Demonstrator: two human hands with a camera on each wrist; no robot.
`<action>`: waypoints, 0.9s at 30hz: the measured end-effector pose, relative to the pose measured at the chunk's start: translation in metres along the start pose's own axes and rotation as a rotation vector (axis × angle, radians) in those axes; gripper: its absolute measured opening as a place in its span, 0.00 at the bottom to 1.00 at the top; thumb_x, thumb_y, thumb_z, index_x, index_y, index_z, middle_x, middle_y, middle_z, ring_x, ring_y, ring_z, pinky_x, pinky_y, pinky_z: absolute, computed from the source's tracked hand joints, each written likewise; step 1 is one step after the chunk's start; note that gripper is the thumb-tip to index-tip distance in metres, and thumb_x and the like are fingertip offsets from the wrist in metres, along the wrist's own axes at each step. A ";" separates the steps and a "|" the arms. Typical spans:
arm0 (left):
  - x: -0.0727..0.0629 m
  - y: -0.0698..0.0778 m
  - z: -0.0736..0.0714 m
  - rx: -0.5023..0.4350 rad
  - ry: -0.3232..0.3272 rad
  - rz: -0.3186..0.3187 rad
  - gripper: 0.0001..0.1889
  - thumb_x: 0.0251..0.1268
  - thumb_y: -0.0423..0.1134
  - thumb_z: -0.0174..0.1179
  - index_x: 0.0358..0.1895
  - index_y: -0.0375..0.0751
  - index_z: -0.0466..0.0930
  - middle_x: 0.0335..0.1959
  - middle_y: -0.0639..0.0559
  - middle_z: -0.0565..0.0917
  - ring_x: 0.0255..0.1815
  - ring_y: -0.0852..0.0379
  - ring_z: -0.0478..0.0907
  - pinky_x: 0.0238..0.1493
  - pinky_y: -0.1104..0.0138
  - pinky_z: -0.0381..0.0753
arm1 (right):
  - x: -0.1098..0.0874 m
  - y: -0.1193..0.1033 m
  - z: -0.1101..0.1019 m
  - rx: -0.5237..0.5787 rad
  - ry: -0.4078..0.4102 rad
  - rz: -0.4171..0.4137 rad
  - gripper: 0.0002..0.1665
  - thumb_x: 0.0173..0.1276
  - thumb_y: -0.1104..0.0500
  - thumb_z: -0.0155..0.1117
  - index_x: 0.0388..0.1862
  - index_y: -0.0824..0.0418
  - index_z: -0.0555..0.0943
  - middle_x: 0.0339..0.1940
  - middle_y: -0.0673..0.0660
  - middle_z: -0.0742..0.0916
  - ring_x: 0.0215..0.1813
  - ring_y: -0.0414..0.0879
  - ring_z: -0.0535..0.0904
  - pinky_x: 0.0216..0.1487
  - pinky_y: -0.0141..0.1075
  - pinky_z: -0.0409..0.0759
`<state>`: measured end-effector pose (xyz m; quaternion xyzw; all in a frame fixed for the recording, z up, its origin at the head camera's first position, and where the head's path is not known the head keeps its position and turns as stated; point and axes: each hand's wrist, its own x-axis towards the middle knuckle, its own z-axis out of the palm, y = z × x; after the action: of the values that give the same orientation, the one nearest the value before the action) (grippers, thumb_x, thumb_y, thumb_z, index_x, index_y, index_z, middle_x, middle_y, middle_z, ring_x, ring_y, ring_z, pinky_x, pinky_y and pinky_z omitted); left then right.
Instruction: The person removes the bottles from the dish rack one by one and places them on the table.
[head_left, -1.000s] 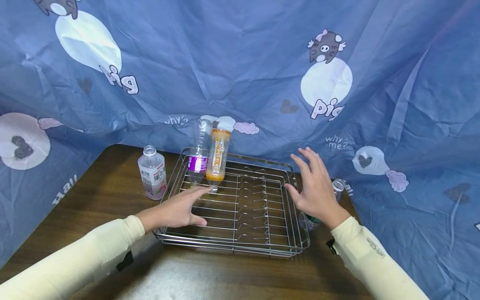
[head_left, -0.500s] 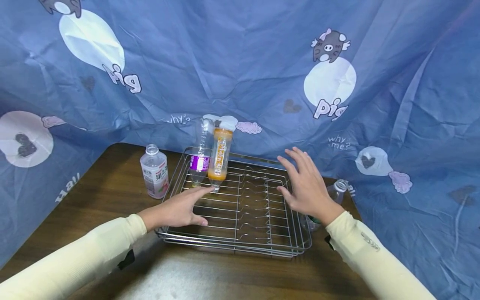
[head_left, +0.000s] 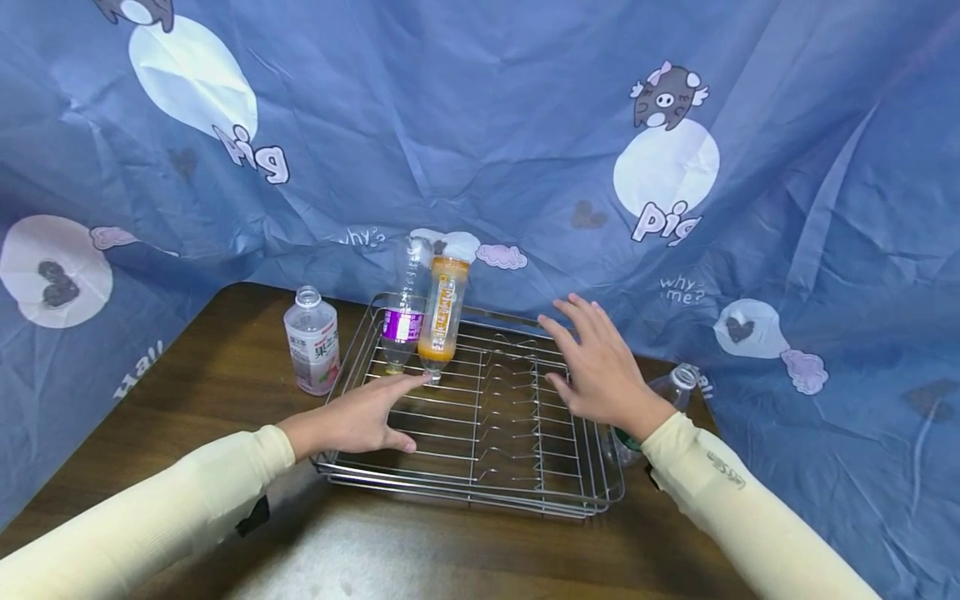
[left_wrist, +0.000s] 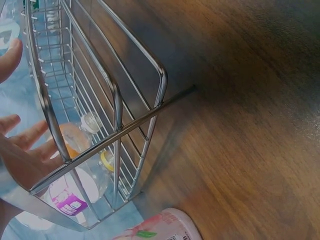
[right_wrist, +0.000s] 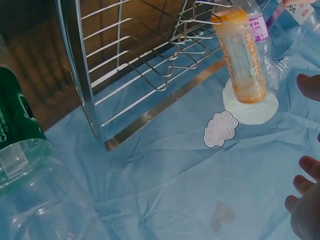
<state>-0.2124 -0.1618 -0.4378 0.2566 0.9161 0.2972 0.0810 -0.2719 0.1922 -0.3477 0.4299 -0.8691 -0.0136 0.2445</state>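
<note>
The left hand (head_left: 360,417) reaches over the left edge of the wire rack (head_left: 468,487), its fingers straight and its thumb held well apart from them, nothing in its grasp. Nearest to it, inside the rack's far left corner, the purple-labelled bottle (head_left: 402,325) and the orange bottle (head_left: 444,312) lean side by side, necks down, bases rising past the far edge (whether a fingertip touches the orange bottle's neck, I cannot tell). The right hand (head_left: 600,371) is raised over the rack's right edge, fingers spread and holding nothing. On the table (head_left: 360,550), the pink-labelled bottle (head_left: 312,348) stands upright just outside the rack's left edge, and the green-labelled bottle (right_wrist: 30,160) stands past its right edge, partly hidden by the right wrist in the head view. Blue printed cloth (head_left: 510,150) hangs behind the table's far edge
</note>
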 end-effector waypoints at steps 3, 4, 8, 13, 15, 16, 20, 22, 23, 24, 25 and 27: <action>0.001 0.000 0.000 0.004 -0.001 0.000 0.55 0.51 0.55 0.77 0.80 0.45 0.56 0.75 0.37 0.65 0.74 0.37 0.63 0.73 0.42 0.62 | 0.002 0.001 0.002 -0.007 0.010 -0.014 0.49 0.54 0.50 0.78 0.72 0.63 0.68 0.72 0.69 0.69 0.77 0.65 0.58 0.77 0.60 0.55; 0.001 0.000 0.000 0.005 0.000 0.001 0.54 0.51 0.55 0.77 0.80 0.45 0.56 0.75 0.37 0.65 0.74 0.37 0.63 0.73 0.43 0.62 | 0.004 0.002 0.003 -0.009 0.012 -0.017 0.49 0.54 0.50 0.78 0.72 0.63 0.68 0.72 0.69 0.69 0.77 0.65 0.58 0.77 0.60 0.55; 0.001 0.001 0.000 0.016 0.001 -0.002 0.54 0.51 0.54 0.77 0.80 0.46 0.56 0.75 0.37 0.65 0.74 0.38 0.63 0.73 0.43 0.63 | 0.010 0.003 0.004 -0.018 -0.001 -0.014 0.48 0.55 0.51 0.78 0.72 0.62 0.69 0.72 0.69 0.70 0.77 0.66 0.58 0.78 0.59 0.53; 0.001 0.002 0.000 0.007 -0.006 0.002 0.54 0.51 0.54 0.77 0.80 0.46 0.56 0.75 0.36 0.65 0.73 0.37 0.64 0.72 0.43 0.63 | 0.014 0.003 0.007 -0.015 -0.010 -0.012 0.47 0.53 0.52 0.79 0.71 0.62 0.70 0.71 0.70 0.70 0.76 0.66 0.58 0.77 0.59 0.54; 0.002 0.001 0.000 0.010 -0.005 -0.003 0.54 0.51 0.55 0.77 0.80 0.47 0.56 0.75 0.37 0.65 0.73 0.37 0.64 0.72 0.43 0.63 | 0.016 0.002 0.009 -0.019 -0.014 -0.023 0.47 0.54 0.52 0.78 0.71 0.62 0.70 0.71 0.69 0.70 0.76 0.66 0.59 0.77 0.60 0.55; 0.002 0.001 0.000 0.013 -0.003 -0.003 0.54 0.51 0.55 0.77 0.80 0.47 0.56 0.75 0.37 0.65 0.73 0.37 0.64 0.72 0.42 0.63 | 0.018 0.002 0.010 -0.023 -0.016 -0.030 0.47 0.54 0.52 0.78 0.71 0.62 0.70 0.71 0.69 0.70 0.76 0.66 0.59 0.77 0.60 0.55; 0.002 0.000 0.000 0.013 0.001 0.007 0.54 0.51 0.55 0.77 0.80 0.46 0.56 0.74 0.36 0.66 0.73 0.36 0.64 0.72 0.42 0.63 | 0.024 0.000 0.012 -0.034 -0.015 -0.057 0.46 0.54 0.52 0.77 0.71 0.61 0.70 0.71 0.69 0.70 0.76 0.66 0.60 0.76 0.60 0.56; 0.003 0.001 0.000 0.007 -0.006 0.009 0.54 0.52 0.55 0.77 0.80 0.46 0.56 0.74 0.36 0.66 0.73 0.36 0.64 0.72 0.42 0.63 | 0.027 -0.001 0.013 -0.036 -0.015 -0.062 0.47 0.53 0.52 0.77 0.71 0.61 0.71 0.71 0.69 0.70 0.76 0.66 0.59 0.76 0.60 0.56; 0.003 0.002 0.000 0.005 -0.009 0.008 0.54 0.52 0.54 0.76 0.80 0.46 0.56 0.75 0.36 0.65 0.73 0.36 0.64 0.72 0.42 0.63 | 0.027 -0.002 0.013 -0.036 -0.013 -0.064 0.47 0.52 0.52 0.78 0.70 0.61 0.71 0.71 0.69 0.70 0.76 0.66 0.59 0.76 0.60 0.57; 0.003 0.002 0.000 0.004 -0.012 0.004 0.54 0.52 0.54 0.77 0.80 0.46 0.56 0.75 0.37 0.65 0.73 0.37 0.63 0.72 0.43 0.63 | 0.028 -0.002 0.013 -0.037 -0.013 -0.066 0.47 0.52 0.52 0.78 0.70 0.61 0.71 0.71 0.69 0.70 0.76 0.65 0.59 0.75 0.60 0.58; 0.003 0.002 0.000 0.004 -0.013 0.002 0.54 0.52 0.54 0.77 0.80 0.47 0.56 0.75 0.37 0.65 0.74 0.37 0.63 0.72 0.42 0.63 | 0.028 -0.003 0.014 -0.036 -0.015 -0.066 0.47 0.52 0.52 0.78 0.70 0.61 0.71 0.71 0.69 0.70 0.76 0.65 0.59 0.76 0.60 0.57; 0.003 0.002 0.000 0.006 -0.015 0.001 0.54 0.52 0.53 0.77 0.80 0.47 0.56 0.75 0.37 0.65 0.74 0.37 0.63 0.72 0.43 0.63 | 0.029 -0.004 0.014 -0.033 -0.018 -0.067 0.47 0.52 0.52 0.78 0.70 0.61 0.71 0.72 0.69 0.70 0.76 0.65 0.59 0.76 0.60 0.57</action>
<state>-0.2142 -0.1591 -0.4369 0.2593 0.9162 0.2928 0.0869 -0.2901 0.1656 -0.3494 0.4547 -0.8558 -0.0399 0.2433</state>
